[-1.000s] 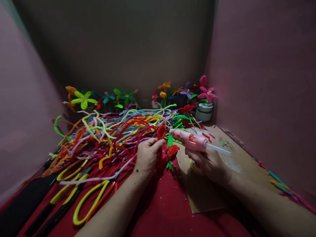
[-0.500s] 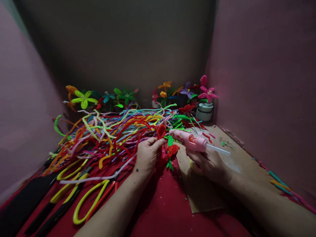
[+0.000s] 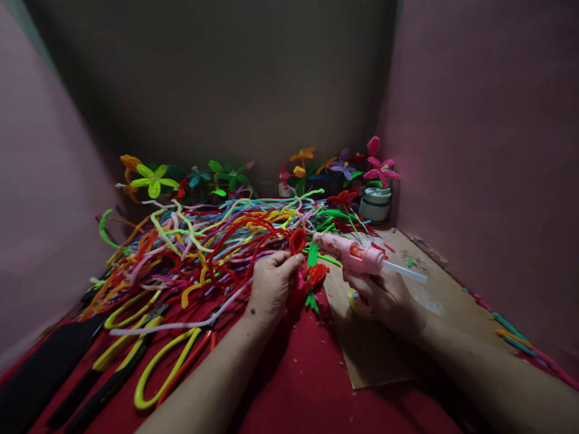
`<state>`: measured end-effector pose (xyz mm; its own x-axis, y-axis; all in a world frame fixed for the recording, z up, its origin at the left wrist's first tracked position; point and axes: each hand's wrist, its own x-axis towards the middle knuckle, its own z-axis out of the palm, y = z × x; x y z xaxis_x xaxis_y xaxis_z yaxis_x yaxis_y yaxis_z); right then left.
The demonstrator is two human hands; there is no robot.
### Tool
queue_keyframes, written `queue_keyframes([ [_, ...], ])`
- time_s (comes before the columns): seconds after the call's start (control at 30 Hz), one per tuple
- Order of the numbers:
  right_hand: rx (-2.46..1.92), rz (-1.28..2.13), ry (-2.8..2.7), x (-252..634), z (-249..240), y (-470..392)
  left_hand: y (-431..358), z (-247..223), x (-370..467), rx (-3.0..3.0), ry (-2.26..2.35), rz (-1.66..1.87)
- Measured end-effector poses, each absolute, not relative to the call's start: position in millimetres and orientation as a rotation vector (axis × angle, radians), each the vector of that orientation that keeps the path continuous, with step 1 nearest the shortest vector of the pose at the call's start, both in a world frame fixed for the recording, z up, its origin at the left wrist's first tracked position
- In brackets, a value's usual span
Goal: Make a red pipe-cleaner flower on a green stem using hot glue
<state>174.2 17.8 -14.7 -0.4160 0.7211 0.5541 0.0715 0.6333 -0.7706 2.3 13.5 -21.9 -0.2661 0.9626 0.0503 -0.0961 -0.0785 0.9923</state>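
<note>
"Where is the red pipe-cleaner loop (image 3: 297, 241) sitting on your feed?"

"Just above my left thumb. My left hand (image 3: 274, 282) is pinching its lower end, the grip standing narrow."

"And the other side?"

"My right hand (image 3: 384, 298) is holding the pink glue gun (image 3: 353, 253), the grip wrapping its handle. The nozzle is pointing left, just beside the loop, and a clear glue stick (image 3: 407, 272) is jutting from the back."

"What's lying around them?"

"A green strip (image 3: 312, 256) and a crumpled red piece (image 3: 318, 275) are showing between my hands. Cardboard (image 3: 371, 369) is lying on the red surface (image 3: 294, 374), below my right hand. A pipe-cleaner heap (image 3: 212, 235) is spreading beyond my left, with yellow-and-black pliers (image 3: 129, 360) lying nearer me. A pink flower (image 3: 382, 172) is rising above a pale pot (image 3: 374, 209) at the back."
</note>
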Motion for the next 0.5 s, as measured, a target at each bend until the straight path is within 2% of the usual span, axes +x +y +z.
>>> queue_keyframes([
  [0.5, -0.563, 0.875, -1.901, 176.1, -19.6, 19.9, 14.1, -20.9, 1.8, 0.970, 1.243, 1.517],
])
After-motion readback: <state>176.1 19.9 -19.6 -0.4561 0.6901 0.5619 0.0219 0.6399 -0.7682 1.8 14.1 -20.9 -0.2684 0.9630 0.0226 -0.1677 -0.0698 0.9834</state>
